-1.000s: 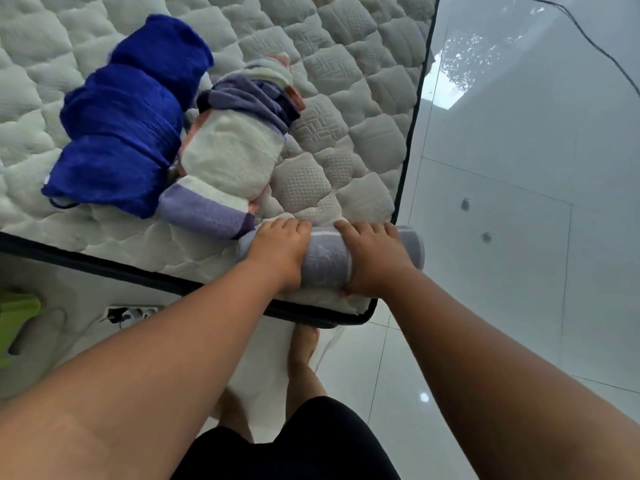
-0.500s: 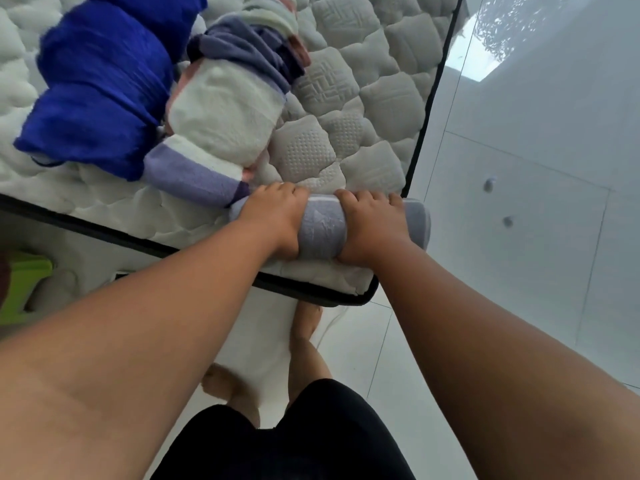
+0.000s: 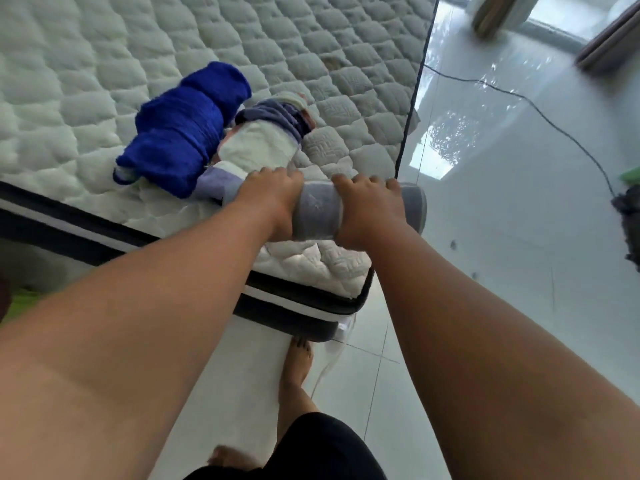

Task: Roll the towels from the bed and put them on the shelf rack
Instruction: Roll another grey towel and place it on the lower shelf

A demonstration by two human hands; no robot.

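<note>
head view: grey towel [image 3: 318, 213] rolled and gripped at the corner of the bed [image 3: 311, 64].
left hand [image 3: 273, 199] and right hand [image 3: 370, 209] sit side by side, fingers curled over the roll; its left end is hidden under the left hand, its right end juts past the bed's edge. behind lie a blue towel [image 3: 187, 129] and a striped towel [image 3: 259, 147], partly behind the left hand.

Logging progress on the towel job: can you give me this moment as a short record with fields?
hands: left hand and right hand both grip the grey towel roll
roll position: near the mattress corner, right end jutting past its edge
other towels: blue towel and striped towel, both rolled, side by side on the mattress
shelf rack: not in view
</note>
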